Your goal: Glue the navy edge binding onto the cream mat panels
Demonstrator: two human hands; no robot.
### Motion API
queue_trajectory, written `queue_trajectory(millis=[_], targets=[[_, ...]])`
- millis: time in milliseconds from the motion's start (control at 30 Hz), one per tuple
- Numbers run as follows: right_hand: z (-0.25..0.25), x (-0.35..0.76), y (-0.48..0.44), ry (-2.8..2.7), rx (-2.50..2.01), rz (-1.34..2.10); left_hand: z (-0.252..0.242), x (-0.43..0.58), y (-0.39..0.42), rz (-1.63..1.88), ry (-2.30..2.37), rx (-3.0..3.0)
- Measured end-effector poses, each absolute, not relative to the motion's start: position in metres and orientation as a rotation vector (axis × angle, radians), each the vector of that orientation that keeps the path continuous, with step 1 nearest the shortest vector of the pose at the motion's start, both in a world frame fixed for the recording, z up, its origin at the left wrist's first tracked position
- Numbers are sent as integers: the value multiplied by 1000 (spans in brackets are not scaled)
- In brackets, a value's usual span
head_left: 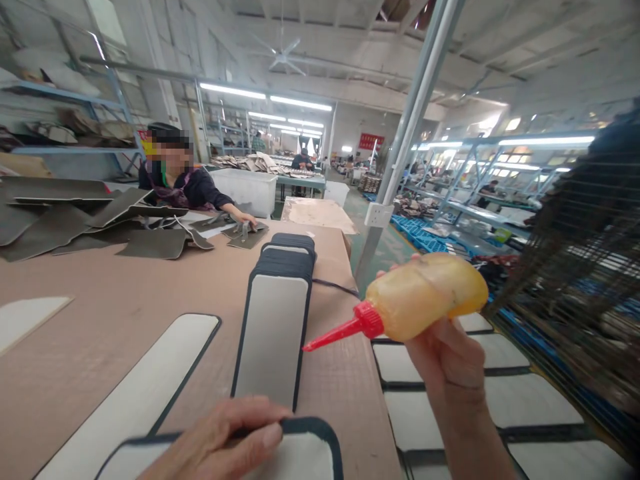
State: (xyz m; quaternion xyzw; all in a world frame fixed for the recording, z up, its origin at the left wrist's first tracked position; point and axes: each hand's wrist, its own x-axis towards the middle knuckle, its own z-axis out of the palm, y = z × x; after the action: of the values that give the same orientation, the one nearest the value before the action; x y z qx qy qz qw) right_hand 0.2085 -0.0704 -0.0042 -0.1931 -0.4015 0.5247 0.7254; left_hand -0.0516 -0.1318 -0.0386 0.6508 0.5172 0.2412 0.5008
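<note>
My right hand (447, 357) is wrapped round a squeeze bottle (425, 293) of yellowish liquid. The bottle is tipped, and its red pointed nozzle (345, 330) slants down to the left. Its tip appears near the right edge of a stack of pale panels with dark borders (275, 327). At the bottom, my left hand (227, 433) grips the far edge of another dark-bordered pale panel (305, 453), thumb on top. A long pale panel (145, 387) lies on the table to the left. Some fingers of both hands are hidden.
Grey-brown cut pieces (65, 220) are heaped on the table (150, 287) at the far left. Across it, a co-worker's hand (243, 217) touches small pieces. Several bordered panels (530, 400) lie lower right, beyond the table edge. A metal post (400, 147) rises behind the bottle.
</note>
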Motion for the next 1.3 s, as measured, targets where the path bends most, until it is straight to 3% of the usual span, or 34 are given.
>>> queue_trajectory(millis=[200,400,1300], targets=[[21,199,-66,-996,-420,1091,16,-75,-87,517,1177,1937],[15,173,-55,-1077,-446,1181,44,-101,-60,333,1000,2088],[16,143,-28,-1143,-431,1131,48,-146,-15,251,752,2067]])
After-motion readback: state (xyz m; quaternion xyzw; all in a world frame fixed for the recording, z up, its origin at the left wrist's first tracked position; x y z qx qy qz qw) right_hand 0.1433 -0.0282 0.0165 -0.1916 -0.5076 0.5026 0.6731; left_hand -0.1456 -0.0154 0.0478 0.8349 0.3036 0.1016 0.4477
